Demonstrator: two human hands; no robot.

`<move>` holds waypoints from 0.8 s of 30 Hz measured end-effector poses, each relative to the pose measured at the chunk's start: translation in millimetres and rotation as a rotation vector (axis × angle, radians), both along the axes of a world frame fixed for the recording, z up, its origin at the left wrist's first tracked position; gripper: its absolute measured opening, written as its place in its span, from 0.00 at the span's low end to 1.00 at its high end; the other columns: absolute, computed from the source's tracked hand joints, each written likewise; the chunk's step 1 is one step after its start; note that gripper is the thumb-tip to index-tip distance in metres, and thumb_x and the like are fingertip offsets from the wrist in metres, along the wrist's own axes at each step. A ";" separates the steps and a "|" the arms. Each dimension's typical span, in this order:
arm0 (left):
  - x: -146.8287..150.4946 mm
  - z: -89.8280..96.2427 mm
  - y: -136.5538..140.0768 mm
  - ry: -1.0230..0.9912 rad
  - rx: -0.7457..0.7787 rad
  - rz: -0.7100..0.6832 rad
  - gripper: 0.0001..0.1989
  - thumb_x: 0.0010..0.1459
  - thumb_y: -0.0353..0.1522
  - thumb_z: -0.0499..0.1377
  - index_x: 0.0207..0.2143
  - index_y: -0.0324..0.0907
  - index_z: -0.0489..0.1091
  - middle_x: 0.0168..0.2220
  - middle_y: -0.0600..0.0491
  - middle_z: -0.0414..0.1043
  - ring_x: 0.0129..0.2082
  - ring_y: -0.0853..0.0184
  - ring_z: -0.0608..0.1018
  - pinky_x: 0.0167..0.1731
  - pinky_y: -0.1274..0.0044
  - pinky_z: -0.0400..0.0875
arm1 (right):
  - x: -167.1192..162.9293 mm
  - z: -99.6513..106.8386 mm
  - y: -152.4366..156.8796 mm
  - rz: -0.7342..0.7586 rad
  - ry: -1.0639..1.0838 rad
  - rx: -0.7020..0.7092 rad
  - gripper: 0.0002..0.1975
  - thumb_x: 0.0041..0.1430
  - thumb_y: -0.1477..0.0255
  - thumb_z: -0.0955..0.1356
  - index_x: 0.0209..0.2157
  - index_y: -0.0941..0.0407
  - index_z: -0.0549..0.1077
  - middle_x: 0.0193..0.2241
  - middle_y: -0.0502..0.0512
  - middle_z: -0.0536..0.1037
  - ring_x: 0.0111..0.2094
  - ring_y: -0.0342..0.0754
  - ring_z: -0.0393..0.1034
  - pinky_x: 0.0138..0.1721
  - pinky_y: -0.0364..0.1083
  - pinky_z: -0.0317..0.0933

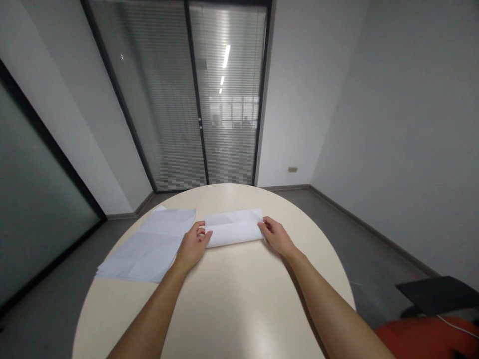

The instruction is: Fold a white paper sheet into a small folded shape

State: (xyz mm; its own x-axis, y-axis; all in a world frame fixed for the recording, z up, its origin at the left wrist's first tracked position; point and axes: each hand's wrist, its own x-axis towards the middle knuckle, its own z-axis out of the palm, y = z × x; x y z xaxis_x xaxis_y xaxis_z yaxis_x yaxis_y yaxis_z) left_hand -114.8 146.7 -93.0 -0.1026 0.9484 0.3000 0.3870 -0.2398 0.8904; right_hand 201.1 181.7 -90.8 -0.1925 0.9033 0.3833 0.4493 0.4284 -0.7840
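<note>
A folded sheet of white paper [235, 229] lies lengthwise between my two hands, low over the round table, with a crease running along it. My left hand [194, 243] grips its left end, thumb on top and fingers curled at the edge. At the right end, my right hand [276, 234] pinches the paper between thumb and fingers. Left of my left hand rests a stack of larger white sheets [149, 244], slightly fanned and marked by fold lines; my left forearm passes over its near right corner.
The cream round table [217, 309] fills the foreground. Beyond it stand glass panels with blinds [228, 149]. At the lower right are a red seat [422, 339] and a flat black panel [441, 294] with a pale cable. A wall socket [292, 169] sits low on the far wall.
</note>
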 end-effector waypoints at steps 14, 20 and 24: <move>-4.3 -4.6 4.2 0.051 0.026 0.075 0.23 0.56 0.46 0.60 0.49 0.42 0.67 0.34 0.52 0.78 0.27 0.63 0.81 0.30 0.74 0.73 | -2.7 -1.4 -1.9 0.017 0.014 -0.058 0.25 0.65 0.59 0.65 0.56 0.60 0.70 0.28 0.51 0.72 0.30 0.47 0.66 0.34 0.45 0.61; -2.9 -4.5 2.6 0.068 0.007 0.084 0.27 0.58 0.45 0.59 0.55 0.42 0.64 0.33 0.53 0.77 0.28 0.63 0.81 0.30 0.74 0.72 | -1.5 -5.6 0.8 -0.001 0.003 -0.059 0.28 0.65 0.59 0.65 0.60 0.61 0.68 0.28 0.49 0.71 0.30 0.47 0.65 0.34 0.46 0.60; -1.5 -3.8 0.9 0.068 0.001 0.088 0.28 0.60 0.45 0.58 0.59 0.43 0.61 0.34 0.53 0.77 0.27 0.64 0.80 0.30 0.75 0.71 | -0.5 -7.5 1.8 -0.004 0.008 -0.044 0.27 0.66 0.59 0.65 0.60 0.60 0.67 0.28 0.49 0.71 0.29 0.46 0.65 0.34 0.45 0.60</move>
State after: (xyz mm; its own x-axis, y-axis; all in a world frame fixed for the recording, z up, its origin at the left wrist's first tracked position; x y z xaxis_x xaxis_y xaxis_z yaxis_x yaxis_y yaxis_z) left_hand -116.2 147.6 -96.8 -0.1651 0.9364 0.3096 0.4657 -0.2027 0.8614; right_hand 200.6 183.5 -98.3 -0.1859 0.9203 0.3443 0.4446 0.3913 -0.8058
